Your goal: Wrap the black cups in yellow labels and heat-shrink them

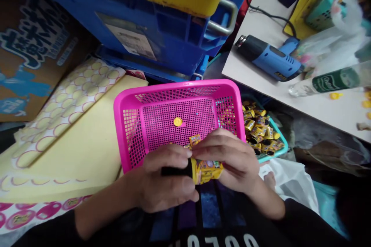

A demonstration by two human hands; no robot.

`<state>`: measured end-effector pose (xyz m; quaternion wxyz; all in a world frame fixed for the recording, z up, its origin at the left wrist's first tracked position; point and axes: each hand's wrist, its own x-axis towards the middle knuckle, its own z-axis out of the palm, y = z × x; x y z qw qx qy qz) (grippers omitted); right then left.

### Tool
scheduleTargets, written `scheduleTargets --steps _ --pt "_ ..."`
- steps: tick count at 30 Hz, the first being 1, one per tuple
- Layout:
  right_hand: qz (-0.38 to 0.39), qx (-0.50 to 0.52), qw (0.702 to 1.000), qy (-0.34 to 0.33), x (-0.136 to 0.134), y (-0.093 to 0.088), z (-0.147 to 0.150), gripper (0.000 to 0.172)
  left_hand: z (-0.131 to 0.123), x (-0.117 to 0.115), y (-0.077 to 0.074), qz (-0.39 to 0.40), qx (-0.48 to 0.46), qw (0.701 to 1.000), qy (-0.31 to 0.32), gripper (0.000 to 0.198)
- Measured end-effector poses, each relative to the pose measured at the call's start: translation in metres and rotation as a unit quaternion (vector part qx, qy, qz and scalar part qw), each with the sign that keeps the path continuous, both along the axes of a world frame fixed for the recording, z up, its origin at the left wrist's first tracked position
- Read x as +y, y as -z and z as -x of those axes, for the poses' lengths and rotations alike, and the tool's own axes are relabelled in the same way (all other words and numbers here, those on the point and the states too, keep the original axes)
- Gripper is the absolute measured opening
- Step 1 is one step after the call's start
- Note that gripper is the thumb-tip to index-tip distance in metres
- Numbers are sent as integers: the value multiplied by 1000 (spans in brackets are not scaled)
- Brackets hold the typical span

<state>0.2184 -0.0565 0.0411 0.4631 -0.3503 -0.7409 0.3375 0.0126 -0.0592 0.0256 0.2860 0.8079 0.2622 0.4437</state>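
Both my hands are closed on a small yellow printed container with a black end (207, 171), held lengthwise above the near edge of a pink basket. My left hand (162, 177) wraps the black end, fingers above and thumb below. From the other side, my right hand (234, 158) grips the yellow printed body. Inside the pink mesh basket (185, 84) lie a round yellow cap (177, 122) and, just beyond my fingers, a yellow printed piece (194, 139), partly hidden by them.
Right of the pink basket, a teal basket (285, 144) holds several similar yellow containers (262, 131). A blue heat gun (269, 58) and clear bottle (333, 80) lie on a white table (246, 65). Blue crates (174, 34) stand behind; yellow sticker sheets (84, 127) lie left.
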Motion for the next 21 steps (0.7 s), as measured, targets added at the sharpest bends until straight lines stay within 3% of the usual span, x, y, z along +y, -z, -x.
scheduleTargets --steps 4,7,14,21 --pt "-93 -63 993 24 4 -1 -6 19 -6 17 -3 -18 17 999 -24 25" --pt "-123 -68 990 32 5 0 -7 20 -6 18 -6 -34 41 998 -15 16" --pt "-157 -78 984 35 1 4 -6 31 -3 18 -8 -74 38 996 -6 9" --pt "-136 -96 984 55 -9 3 -2 26 -2 17 -15 -72 64 995 7 11"
